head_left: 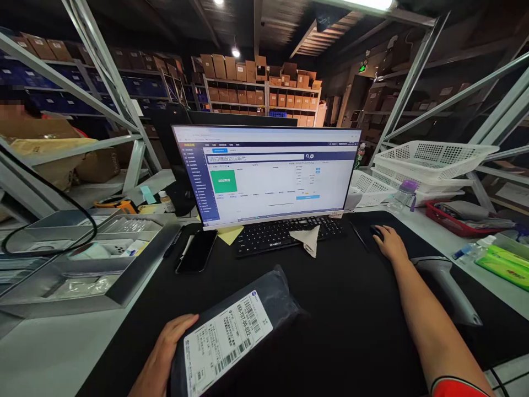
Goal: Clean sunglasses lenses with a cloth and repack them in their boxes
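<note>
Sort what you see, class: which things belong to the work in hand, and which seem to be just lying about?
Likely part of the work:
Labelled parcel, held by the left fingers
Mouse, under the right fingers
Lit monitor
Perhaps the handheld scanner, lying unheld

Seemingly just lying about:
Dark-screened phone
Pale cloth, partly on the keyboard
Green packet

One parcel [231, 331], one keyboard [264, 237]

A warehouse, shown by the metal racks [266, 99] of cardboard boxes [231, 68] behind the computer monitor [266, 184].
</note>
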Available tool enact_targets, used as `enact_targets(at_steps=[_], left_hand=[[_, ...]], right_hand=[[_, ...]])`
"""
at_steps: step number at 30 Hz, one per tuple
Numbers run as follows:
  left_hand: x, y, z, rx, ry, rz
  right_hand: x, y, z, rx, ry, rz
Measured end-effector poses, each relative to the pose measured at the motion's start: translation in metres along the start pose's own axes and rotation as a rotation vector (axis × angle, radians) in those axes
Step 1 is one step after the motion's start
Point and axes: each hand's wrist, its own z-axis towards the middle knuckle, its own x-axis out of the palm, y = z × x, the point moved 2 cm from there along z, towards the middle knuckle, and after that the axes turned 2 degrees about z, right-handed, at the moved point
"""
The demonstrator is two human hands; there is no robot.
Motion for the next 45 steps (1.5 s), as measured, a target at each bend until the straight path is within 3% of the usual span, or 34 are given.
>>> enact_targets(at_steps=[32, 39, 45], left_hand=[[-0.003, -0.005, 0.0, -0.006, 0.058, -0.039], [-0.001, 0.006, -0.002, 0.047, 0.103, -0.051], [0.004, 0.005, -0.008, -0.258, 0.205, -0.034]], right_hand=[[0.011, -0.01, 0.009, -0.047, 0.018, 0.015], [0.003, -0.001, 0.004, -0.038, -0.032, 0.021], [-0.022, 0.022, -0.013, -0.108, -0.191, -0.001]])
